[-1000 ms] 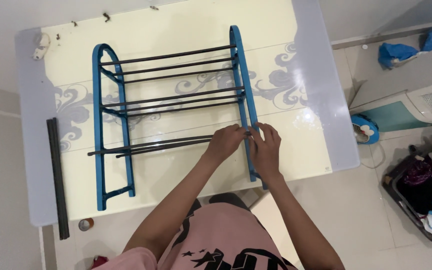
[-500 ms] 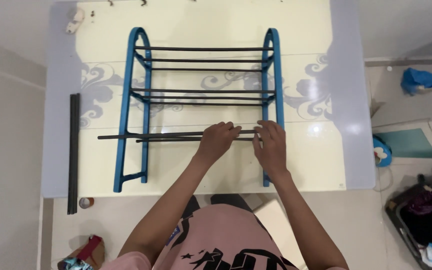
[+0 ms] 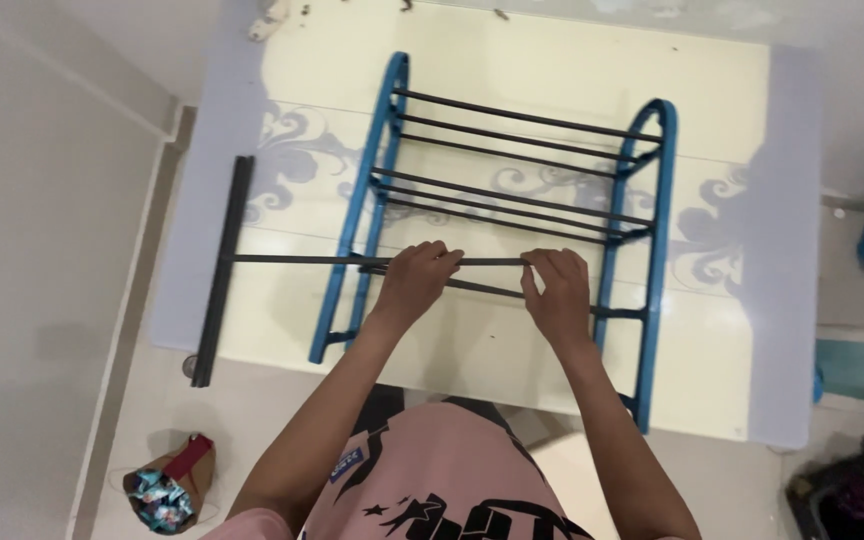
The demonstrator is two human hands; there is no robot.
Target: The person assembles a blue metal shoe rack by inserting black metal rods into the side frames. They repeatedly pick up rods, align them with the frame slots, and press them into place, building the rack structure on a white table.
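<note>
Two hands on thin rods over a blue rack on a pale table.

The pale rectangular table [image 3: 732, 330] bears a blue metal rack frame with black crossbars [image 3: 657, 230]. A long black bar [image 3: 224, 265] lies left of it. The left hand [image 3: 414, 282] and right hand [image 3: 557, 295] are each pinched shut on the thin black metal rods [image 3: 492, 264] across the frame's lower part.
</note>
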